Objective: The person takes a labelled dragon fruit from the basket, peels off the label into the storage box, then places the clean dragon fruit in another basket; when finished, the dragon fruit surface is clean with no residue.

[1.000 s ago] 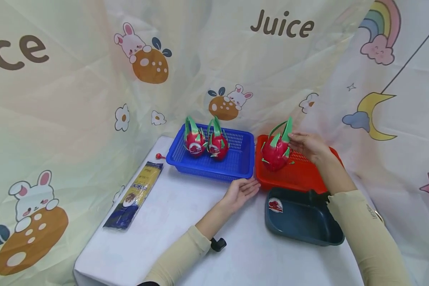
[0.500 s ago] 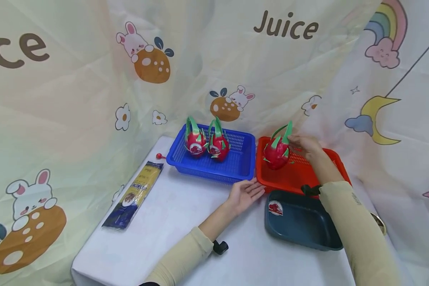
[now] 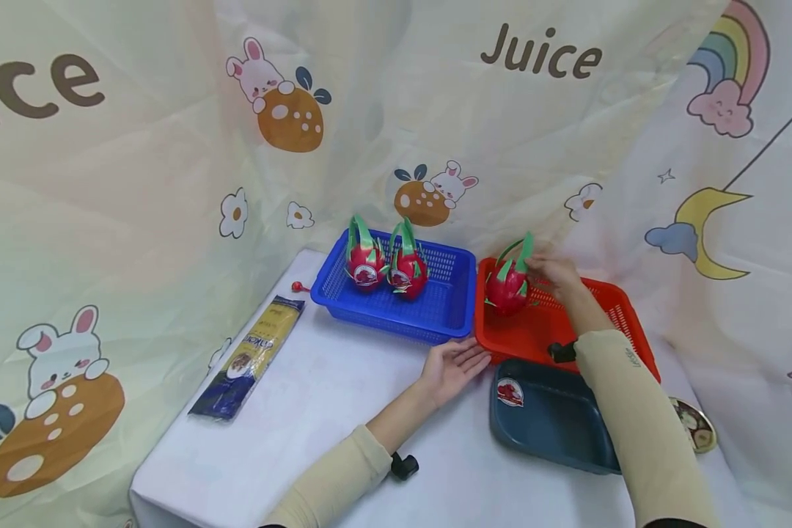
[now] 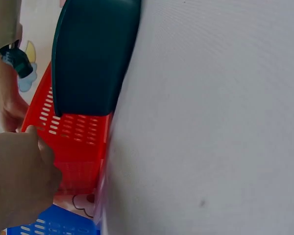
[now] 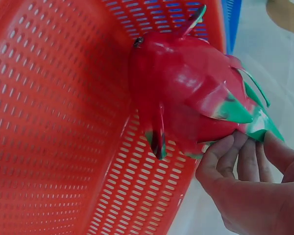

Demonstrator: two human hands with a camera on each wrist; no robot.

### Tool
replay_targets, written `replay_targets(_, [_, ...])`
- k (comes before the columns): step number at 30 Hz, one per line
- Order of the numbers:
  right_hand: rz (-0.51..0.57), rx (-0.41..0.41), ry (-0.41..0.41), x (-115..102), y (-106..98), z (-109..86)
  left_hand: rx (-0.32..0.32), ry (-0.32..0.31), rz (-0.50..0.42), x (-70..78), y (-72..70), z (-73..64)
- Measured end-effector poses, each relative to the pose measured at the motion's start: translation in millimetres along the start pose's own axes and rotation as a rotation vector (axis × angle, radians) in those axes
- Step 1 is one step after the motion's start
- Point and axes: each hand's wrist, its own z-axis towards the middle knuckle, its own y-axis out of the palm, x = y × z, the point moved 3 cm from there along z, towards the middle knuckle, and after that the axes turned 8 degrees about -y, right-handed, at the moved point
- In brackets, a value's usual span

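A: What has changed since a second ago?
B: The fruit [image 3: 507,287], mainly; it has gone lower in the red basket [image 3: 524,337], at its left end; the right hand [image 3: 557,273] has come down with it.
A: Does that hand have a firm hold?
B: Its fingers [image 5: 248,159] are nearly closed, pinching a green leaf [image 5: 258,123] at the fruit's top against the thumb; whether the fruit touches the basket floor, I cannot tell.
A: And the left hand [image 3: 454,370]?
B: Much as before; palm up, fingers extended and relaxed, holding nothing; it lies by the front left corner of the red basket, close to the blue basket [image 3: 452,297]; contact with either rim I cannot make out.
A: Anything else different?
B: The right sleeve [image 3: 633,433] has swung left; more of the tin [image 3: 699,425] shows beyond it now, and more of the red basket's right end.
A: What stayed put?
B: Two other fruits [image 3: 409,275] stand side by side in the blue basket; the tub [image 3: 554,425] sits just in front of the red basket; the bag [image 3: 247,359] lies on the counter [image 3: 343,381], at the left.
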Motion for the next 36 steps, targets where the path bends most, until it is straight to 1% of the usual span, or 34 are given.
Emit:
replay_targets(5, [-0.044, 0.028, -0.009, 4.6, 3.3, 5.6, -0.021, -0.003, 0.010, 1.6, 0.8, -2.5])
replay_targets(8, [-0.086, 0.024, -0.017, 8.7, 4.6, 8.9, -0.027, -0.006, 0.013, 2.3, 0.8, -3.7])
replay_targets(13, [-0.143, 0.015, -0.004, 16.0, 6.1, 9.9, -0.021, -0.007, 0.004, 2.4, -1.4, -6.6])
replay_targets(16, [-0.127, 0.021, 0.011, 18.5, 6.9, 6.8, -0.022, -0.008, 0.000, 1.6, -3.0, -7.9])
replay_targets(18, [-0.089, 0.017, 0.007, 18.4, 6.8, 3.4, -0.031, -0.009, 0.002, 0.9, -3.9, -7.9])
replay_targets(21, [-0.052, -0.011, -0.006, 16.4, 4.9, -2.8, -0.050, -0.028, 0.004, 0.0, -5.1, -7.2])
replay_targets(23, [-0.040, -0.028, -0.005, 14.9, 2.9, -6.6, -0.060, -0.044, 0.020, 0.8, -5.5, -7.7])
replay_targets(25, [-0.050, -0.042, -0.001, 13.7, 2.1, -10.1, -0.068, -0.056, 0.058, 4.0, -5.2, -9.5])
replay_targets(27, [-0.038, -0.021, 0.001, 13.2, 2.1, -12.1, -0.068, -0.057, 0.098, 9.2, -5.8, -11.6])
replay_targets(29, [-0.002, 0.013, -0.011, 13.4, 3.6, -13.2, -0.060, -0.046, 0.147, 16.7, -7.0, -15.8])
replay_targets(33, [0.094, 0.142, -0.035, 15.5, 8.1, -14.6, -0.039, -0.015, 0.200, 30.6, -16.2, -25.3])
replay_targets(36, [0.126, 0.234, -0.040, 15.9, 9.8, -16.5, -0.048, -0.009, 0.207, 37.8, -24.1, -32.7])
